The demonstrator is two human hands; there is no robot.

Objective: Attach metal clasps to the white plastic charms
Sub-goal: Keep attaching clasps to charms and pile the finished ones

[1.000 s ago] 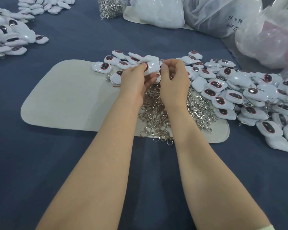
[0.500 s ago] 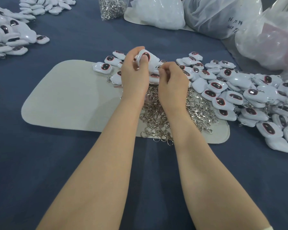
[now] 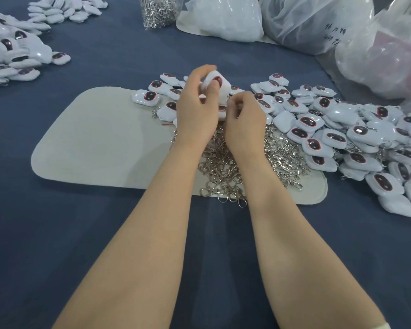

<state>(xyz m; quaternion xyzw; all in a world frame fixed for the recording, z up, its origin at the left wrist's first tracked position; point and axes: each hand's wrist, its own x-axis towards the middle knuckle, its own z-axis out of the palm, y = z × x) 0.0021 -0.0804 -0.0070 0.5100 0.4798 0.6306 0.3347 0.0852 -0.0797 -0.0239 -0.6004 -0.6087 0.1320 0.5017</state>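
At far left a separate pile of charms [image 3: 14, 58] lies well apart from the work, so it is unlikely to interfere. The pale mat [image 3: 100, 138] on the blue cloth [image 3: 57, 222] carries the working stock. Above the mat's far edge the left hand [image 3: 195, 110] grips one white charm [image 3: 224, 86] raised off the mat, with the thumb pressed across its dark oval face. The right hand [image 3: 244, 119] sits just beside and below it, fingers curled inward at the charm's lower edge. Whether they pinch a clasp cannot be told, as the fingertips are hidden. Judged risks: the glossy shell may twist or slip under the thumb during fitting. A small clasp dropped here would fall into the heap of metal clasps [image 3: 221, 167] directly beneath the wrists and be lost, or it could drag tangled neighbours up when retrieved. To the right, loose charms [image 3: 335, 138] crowd the mat's edge, and a finished piece set down there could be confused with unfinished ones. The plastic bags [image 3: 313, 22] behind lie well apart.
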